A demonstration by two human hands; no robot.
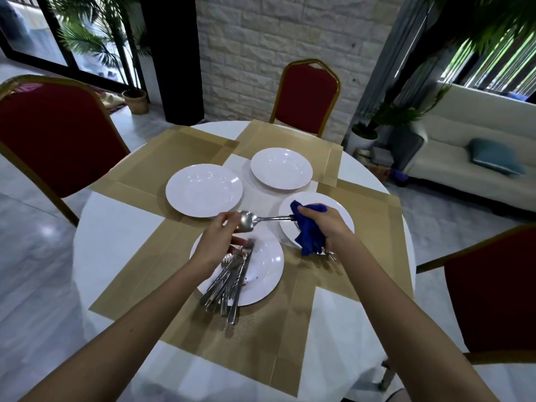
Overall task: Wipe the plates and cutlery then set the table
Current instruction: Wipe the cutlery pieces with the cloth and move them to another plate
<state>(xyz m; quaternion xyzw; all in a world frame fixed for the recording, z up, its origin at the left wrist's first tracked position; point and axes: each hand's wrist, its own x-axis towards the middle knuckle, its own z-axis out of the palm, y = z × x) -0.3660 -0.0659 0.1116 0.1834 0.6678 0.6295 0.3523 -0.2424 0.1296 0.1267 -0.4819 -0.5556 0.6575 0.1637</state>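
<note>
Several white plates lie on tan placemats on a round white table (110,227). The nearest plate (266,265) carries a heap of metal cutlery (232,282) and some reddish specks. My left hand (216,242) pinches the bowl of a spoon (261,220) above that plate. My right hand (324,224) grips a blue cloth (309,236) wrapped round the spoon's handle, over the right plate (345,219). More cutlery pokes out under my right hand. Two bare plates sit further back, the left one (203,190) and the far one (281,168).
Red chairs with gold frames stand at the left (55,140), far side (307,94) and right (493,285) of the table. A white sofa with a blue cushion (496,156) is at the right. Potted plants stand by the windows.
</note>
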